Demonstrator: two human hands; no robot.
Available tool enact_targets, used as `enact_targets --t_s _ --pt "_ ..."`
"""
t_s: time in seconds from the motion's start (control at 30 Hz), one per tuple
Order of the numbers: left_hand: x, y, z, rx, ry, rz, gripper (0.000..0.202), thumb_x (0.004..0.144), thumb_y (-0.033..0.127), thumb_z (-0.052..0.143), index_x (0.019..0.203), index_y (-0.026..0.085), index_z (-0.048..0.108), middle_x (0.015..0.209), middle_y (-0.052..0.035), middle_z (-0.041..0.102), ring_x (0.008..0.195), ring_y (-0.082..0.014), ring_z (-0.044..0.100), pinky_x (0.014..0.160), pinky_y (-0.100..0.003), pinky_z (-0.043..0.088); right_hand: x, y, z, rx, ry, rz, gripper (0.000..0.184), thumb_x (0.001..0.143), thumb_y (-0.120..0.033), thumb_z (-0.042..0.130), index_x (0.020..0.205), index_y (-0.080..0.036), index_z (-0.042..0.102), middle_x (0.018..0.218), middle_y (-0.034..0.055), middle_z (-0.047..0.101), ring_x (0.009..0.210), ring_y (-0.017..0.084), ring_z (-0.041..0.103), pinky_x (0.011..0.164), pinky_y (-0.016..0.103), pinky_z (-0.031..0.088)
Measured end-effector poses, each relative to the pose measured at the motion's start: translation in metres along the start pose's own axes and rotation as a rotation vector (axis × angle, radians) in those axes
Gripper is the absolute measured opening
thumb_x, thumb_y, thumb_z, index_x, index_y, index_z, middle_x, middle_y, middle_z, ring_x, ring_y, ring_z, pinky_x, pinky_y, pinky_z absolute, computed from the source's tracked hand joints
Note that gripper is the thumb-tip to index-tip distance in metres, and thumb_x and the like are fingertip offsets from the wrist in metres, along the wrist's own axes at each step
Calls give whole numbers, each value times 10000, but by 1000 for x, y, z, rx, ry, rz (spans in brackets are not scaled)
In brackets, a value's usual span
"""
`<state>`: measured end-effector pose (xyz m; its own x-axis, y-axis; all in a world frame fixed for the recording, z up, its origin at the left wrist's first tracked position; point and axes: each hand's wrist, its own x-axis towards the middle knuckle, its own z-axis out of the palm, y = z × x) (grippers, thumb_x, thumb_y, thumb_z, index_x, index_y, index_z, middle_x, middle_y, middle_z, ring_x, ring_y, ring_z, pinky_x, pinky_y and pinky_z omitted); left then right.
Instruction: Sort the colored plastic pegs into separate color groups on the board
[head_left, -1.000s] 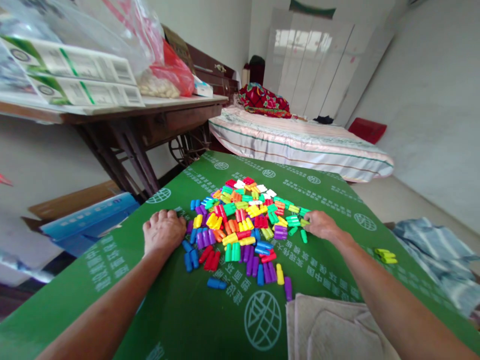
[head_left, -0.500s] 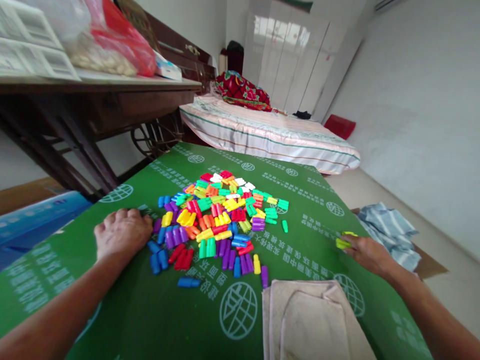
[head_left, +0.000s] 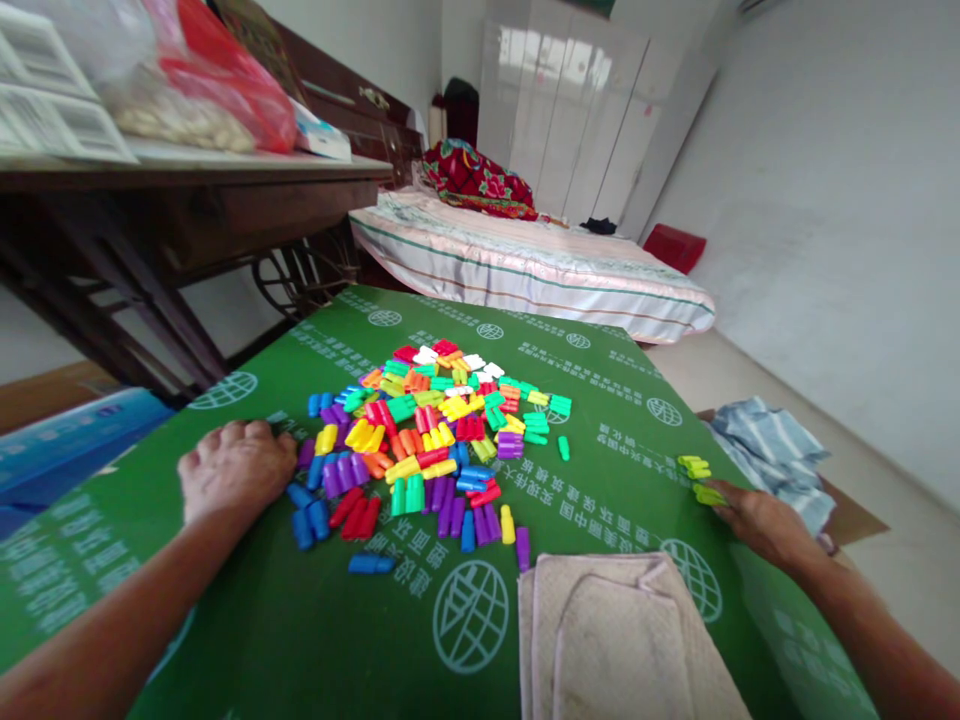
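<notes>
A heap of small plastic pegs in many colours [head_left: 435, 440] lies in the middle of a green printed board [head_left: 600, 470]. My left hand [head_left: 234, 468] rests knuckles up on the board, fingers curled, touching the blue and purple pegs at the heap's left edge. My right hand [head_left: 757, 515] is at the board's right edge with its fingertips on a lime-green peg [head_left: 709, 494]. A few more lime-green pegs [head_left: 694, 466] lie just beyond it, apart from the heap.
A folded beige towel [head_left: 622, 640] lies at the board's near edge. A dark wooden table [head_left: 187, 200] with bags and boxes stands to the left. Behind are a bed [head_left: 525, 265] and a white wardrobe [head_left: 570, 120]. Striped cloth [head_left: 772, 450] lies on the floor at right.
My right hand left the heap's right side and moved to the board's right edge, bringing a lime-green peg to the small separate group. My left hand stayed put. The view swung rightward.
</notes>
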<state>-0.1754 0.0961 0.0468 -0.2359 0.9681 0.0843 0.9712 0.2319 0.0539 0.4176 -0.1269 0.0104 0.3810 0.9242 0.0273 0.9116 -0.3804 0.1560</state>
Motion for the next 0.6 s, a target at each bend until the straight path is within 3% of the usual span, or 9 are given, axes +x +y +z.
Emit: enact_targets --t_s 0.17,0.6 --pt "1 -1 1 11 -9 -4 576 867 432 215 1177 56 522 1302 -224 470 1231 -367 378 969 -493 348 1 0 3 -37 -84 -83 415 877 -301 389 1244 -216 564 859 107 718 811 266 679 669 321 489" --pt "3 -5 6 25 10 6 584 868 434 199 1174 60 526 1277 -219 482 1218 -369 389 963 -494 356 8 8 11 -110 3 -83 369 890 -267 389 1184 -230 610 788 76 720 766 243 685 590 284 484"
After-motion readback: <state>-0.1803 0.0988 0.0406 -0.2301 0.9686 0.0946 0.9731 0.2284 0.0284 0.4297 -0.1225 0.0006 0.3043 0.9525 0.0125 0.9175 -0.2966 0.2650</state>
